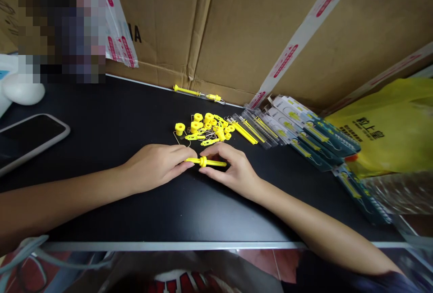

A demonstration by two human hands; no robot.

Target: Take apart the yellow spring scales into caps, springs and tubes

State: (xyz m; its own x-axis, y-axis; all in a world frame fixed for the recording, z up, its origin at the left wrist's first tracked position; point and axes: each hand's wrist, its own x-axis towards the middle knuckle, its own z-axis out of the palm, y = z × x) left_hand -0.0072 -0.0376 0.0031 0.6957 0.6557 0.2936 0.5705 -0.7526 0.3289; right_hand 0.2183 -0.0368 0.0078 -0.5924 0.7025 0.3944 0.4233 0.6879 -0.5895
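Observation:
My left hand [162, 164] pinches one end of a thin yellow plastic rod [216, 163], held level just above the black table. Around the rod sits a yellow flanged collar [203, 161]. The thumb and fingers of my right hand [233, 167] curve about this collar, closed at it; their exact contact is hard to see. Right behind the hands lies a pile of small yellow plastic parts [196, 126] with wire springs among them. Several yellow rods [243, 131] and clear tubes [260, 126] lie to the right of the pile.
An assembled yellow-and-clear piece [187, 90] lies by the cardboard boxes [257, 27] at the back. Packaged cards [314, 133] and a yellow bag [389, 121] occupy the right. A phone [30, 137] and a white rounded object [23, 89] are on the left of the black table [135, 218].

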